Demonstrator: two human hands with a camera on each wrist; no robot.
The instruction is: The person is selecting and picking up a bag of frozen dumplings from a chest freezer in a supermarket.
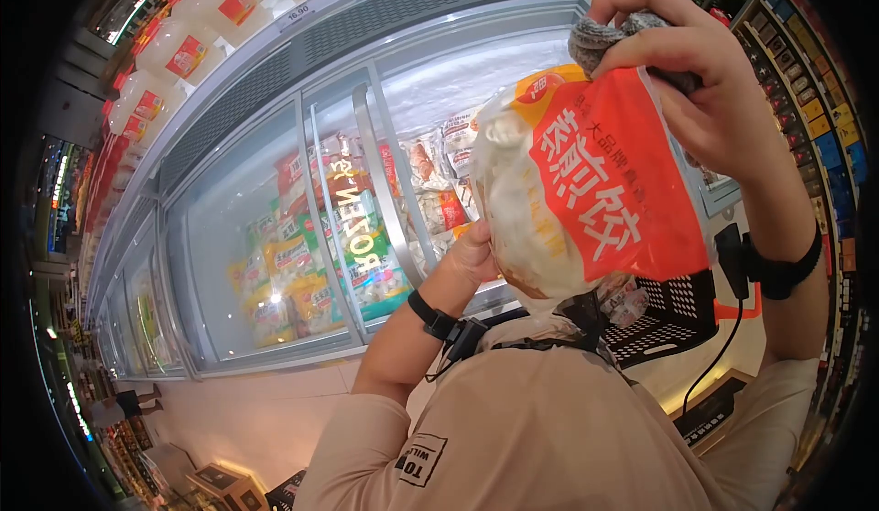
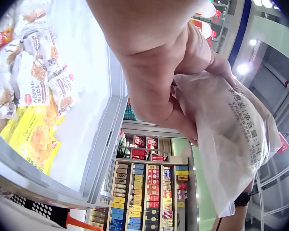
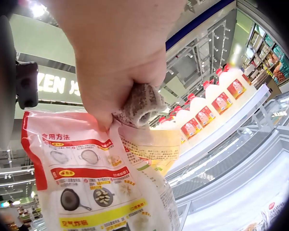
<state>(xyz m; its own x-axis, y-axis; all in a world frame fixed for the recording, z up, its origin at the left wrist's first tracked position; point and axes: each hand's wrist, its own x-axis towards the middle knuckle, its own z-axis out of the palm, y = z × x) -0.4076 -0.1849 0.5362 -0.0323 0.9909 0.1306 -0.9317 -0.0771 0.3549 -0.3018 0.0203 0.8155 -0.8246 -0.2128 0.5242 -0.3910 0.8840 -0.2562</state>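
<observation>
A large red, white and orange bag of frozen dumplings (image 1: 586,181) is held up in front of the chest. My right hand (image 1: 705,81) pinches its top corner and also has a grey fuzzy cloth (image 1: 600,42) in its grip. My left hand (image 1: 472,255) holds the bag's lower side edge; the left wrist view has the fingers on the clear-white plastic (image 2: 231,130). Cooking pictures cover the bag's back (image 3: 91,178) in the right wrist view, where the cloth (image 3: 140,106) pokes out beside the thumb.
Beside me is a chest freezer (image 1: 366,131) with sliding glass lids, holding colourful frozen bags (image 1: 293,273). Bottles with red caps (image 1: 188,53) line the shelf above it. A black basket (image 1: 664,314) with a package inside is below the held bag.
</observation>
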